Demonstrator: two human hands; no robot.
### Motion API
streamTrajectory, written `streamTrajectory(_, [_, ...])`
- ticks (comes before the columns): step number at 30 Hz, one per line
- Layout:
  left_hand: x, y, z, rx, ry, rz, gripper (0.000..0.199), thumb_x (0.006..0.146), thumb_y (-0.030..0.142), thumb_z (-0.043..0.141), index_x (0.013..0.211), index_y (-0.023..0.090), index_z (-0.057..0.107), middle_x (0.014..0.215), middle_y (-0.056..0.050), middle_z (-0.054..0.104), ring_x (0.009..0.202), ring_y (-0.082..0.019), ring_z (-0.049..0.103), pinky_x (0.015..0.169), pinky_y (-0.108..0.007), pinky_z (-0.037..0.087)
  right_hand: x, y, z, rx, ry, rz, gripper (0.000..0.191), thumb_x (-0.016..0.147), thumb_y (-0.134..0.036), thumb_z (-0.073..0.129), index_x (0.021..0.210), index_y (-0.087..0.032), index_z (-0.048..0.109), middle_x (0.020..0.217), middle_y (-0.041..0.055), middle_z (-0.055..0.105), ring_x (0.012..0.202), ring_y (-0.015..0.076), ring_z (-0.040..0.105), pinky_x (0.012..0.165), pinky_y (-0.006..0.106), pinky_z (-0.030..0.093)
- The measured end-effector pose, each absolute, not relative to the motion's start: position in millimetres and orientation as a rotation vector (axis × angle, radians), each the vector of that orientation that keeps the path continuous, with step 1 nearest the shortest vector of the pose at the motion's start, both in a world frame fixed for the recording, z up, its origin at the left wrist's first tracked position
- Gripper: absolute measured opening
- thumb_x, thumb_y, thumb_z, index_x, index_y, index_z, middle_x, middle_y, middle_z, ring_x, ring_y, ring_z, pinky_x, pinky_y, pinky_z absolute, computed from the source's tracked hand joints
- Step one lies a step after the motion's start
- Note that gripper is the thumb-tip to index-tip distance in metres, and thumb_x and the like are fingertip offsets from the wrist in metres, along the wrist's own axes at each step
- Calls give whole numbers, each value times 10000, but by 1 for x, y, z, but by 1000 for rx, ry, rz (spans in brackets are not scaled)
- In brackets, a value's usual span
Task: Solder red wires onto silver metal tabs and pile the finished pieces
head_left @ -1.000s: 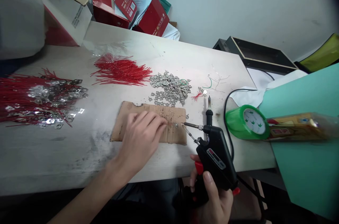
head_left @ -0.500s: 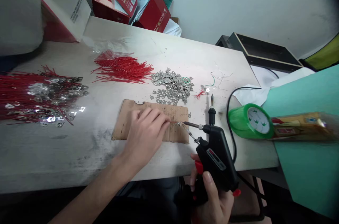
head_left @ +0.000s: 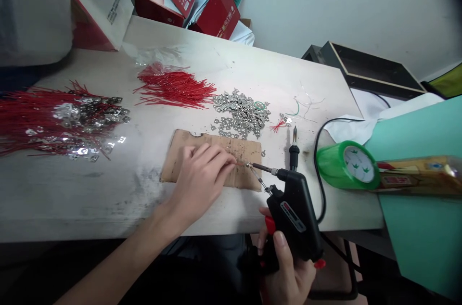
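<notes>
My left hand [head_left: 204, 172] rests over a piece of cardboard [head_left: 175, 163], its fingertips pinched on a short red wire [head_left: 240, 164]. The wire's far end meets a small metal tab [head_left: 248, 165], where the tip of a black soldering gun [head_left: 298, 218] also points. My right hand [head_left: 290, 271] is wrapped round the gun's grip, near its red trigger [head_left: 270, 224]. A thin feed tube [head_left: 258, 179] slants up from the gun towards the same spot. Whether the tip touches the tab is too small to tell.
Behind the cardboard lie a pile of metal tabs [head_left: 240, 115] and a bundle of red wires [head_left: 176, 87]. Wires with tabs attached [head_left: 86, 122] heap up at left. A second iron tip [head_left: 295, 148], a black cable [head_left: 317, 175] and green tape [head_left: 346, 165] are at right.
The view has shifted slightly, so the table's things sit a little further right and higher. Both hands keep their hold; the gun's tip stays at the wire's end.
</notes>
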State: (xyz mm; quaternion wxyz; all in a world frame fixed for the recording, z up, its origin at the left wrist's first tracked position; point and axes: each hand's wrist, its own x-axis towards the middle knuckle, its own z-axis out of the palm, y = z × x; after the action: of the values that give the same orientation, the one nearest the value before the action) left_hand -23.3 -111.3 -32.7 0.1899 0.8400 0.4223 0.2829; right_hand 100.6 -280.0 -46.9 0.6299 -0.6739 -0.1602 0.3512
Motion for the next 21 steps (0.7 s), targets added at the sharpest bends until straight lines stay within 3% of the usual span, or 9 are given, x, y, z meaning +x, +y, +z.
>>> streamTrajectory(7, [-22, -112, -33, 2390, 1206, 768, 122, 1025, 205, 586, 946, 225, 677, 975, 39, 733, 913, -182, 609, 829, -404, 283, 106, -285, -56, -1489, -466, 794, 283, 951, -376, 659, 1118, -157, 726, 815, 71, 709, 569, 120, 560, 472, 239, 397])
streamTrajectory(12, [-23, -111, -34, 2395, 1208, 754, 124, 1026, 211, 584, 948, 225, 679, 978, 26, 733, 921, -189, 610, 836, -405, 287, 106, -284, -57, -1501, -499, 783, 255, 966, -365, 641, 1113, -173, 721, 710, 24, 648, 561, 118, 547, 491, 240, 412])
streamTrajectory(21, [-21, -110, -33, 2379, 1219, 742, 129, 1023, 202, 583, 938, 230, 675, 975, 29, 737, 922, -189, 613, 830, -407, 283, 101, -279, -44, -1538, -475, 820, 323, 958, -428, 640, 1125, -157, 693, 706, 17, 622, 567, 115, 524, 513, 261, 371])
